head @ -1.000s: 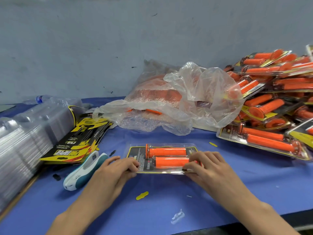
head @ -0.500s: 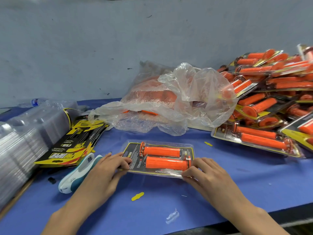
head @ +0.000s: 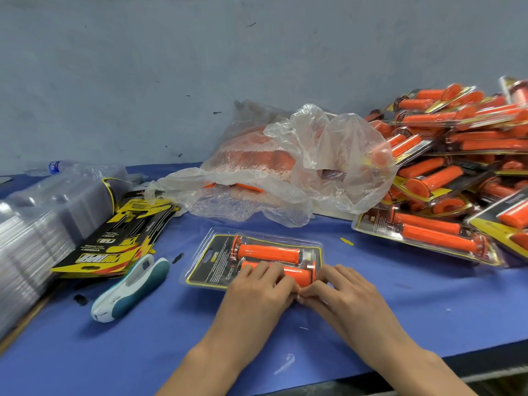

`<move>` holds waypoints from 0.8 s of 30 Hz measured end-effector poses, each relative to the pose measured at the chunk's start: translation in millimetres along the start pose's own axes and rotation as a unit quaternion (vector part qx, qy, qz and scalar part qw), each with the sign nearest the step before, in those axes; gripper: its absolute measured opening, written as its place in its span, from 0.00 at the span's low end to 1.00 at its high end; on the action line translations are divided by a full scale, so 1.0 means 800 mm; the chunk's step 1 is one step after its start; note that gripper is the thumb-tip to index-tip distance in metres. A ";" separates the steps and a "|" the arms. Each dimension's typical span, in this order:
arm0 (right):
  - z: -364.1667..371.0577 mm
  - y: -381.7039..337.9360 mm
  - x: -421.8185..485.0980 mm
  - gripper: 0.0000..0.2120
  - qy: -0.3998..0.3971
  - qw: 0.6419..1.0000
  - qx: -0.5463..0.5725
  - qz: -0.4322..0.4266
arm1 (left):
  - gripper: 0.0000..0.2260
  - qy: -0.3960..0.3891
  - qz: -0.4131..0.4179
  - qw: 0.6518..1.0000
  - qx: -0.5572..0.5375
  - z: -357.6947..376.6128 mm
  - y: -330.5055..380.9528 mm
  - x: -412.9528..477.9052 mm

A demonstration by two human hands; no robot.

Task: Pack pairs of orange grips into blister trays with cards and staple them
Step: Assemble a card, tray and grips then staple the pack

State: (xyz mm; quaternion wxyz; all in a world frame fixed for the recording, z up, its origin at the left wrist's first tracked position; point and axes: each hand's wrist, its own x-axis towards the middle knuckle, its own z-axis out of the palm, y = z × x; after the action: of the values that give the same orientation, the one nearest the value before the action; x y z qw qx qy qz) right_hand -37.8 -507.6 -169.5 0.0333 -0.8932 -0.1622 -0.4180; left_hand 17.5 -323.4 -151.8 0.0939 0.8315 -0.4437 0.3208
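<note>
over the blister tray (head: pixel 210 265), left hand (head: pixel 257 291) and right hand (head: pixel 341 292) pinch its near edge, fingers curled.

Bare left hand (head: pixel 258 288); bare right hand (head: pixel 341 291)
</note>
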 end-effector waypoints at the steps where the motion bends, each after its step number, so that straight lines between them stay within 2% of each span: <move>1: 0.000 0.002 -0.001 0.11 -0.002 1.000 -0.002 -0.004 | 0.06 0.010 0.005 1.000 0.005 0.001 -0.003 -0.002; 5: -0.003 0.009 -0.003 0.12 -0.019 1.000 -0.001 -0.001 | 0.10 0.035 -0.003 0.999 0.036 0.000 -0.026 -0.016; 10: -0.011 0.026 -0.009 0.09 -0.035 0.999 0.003 0.019 | 0.12 0.022 -0.051 0.997 0.052 -0.011 -0.072 -0.048; 12: -0.016 0.033 -0.012 0.06 -0.039 0.999 0.015 0.035 | 0.11 0.012 -0.075 0.996 0.049 -0.018 -0.092 -0.061; 14: -0.019 0.040 -0.016 0.03 -0.048 0.998 0.014 0.044 | 0.05 0.003 -0.090 0.994 0.059 -0.024 -0.109 -0.072; 18: -0.035 0.072 -0.027 0.10 -0.038 0.994 -0.016 0.106 | 0.11 0.010 -0.166 0.984 0.070 -0.042 -0.148 -0.095; 21: -0.046 0.088 -0.030 0.06 -0.018 0.991 -0.025 0.127 | 0.15 0.062 -0.282 0.957 0.003 -0.054 -0.159 -0.103; 23: -0.041 0.080 -0.028 0.04 -0.015 0.995 -0.024 0.100 | 0.13 0.101 -0.294 0.949 -0.047 -0.052 -0.144 -0.090; 24: -0.035 0.073 -0.026 0.08 -0.021 0.996 -0.023 0.086 | 0.11 0.113 -0.275 0.952 -0.067 -0.049 -0.130 -0.080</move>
State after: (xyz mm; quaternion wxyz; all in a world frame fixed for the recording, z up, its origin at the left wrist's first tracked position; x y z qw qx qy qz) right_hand -52.6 -573.7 -162.5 0.0450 -0.9130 -0.0759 -0.3982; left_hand 57.3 -201.5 -147.2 0.2837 0.8712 -0.2047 0.3443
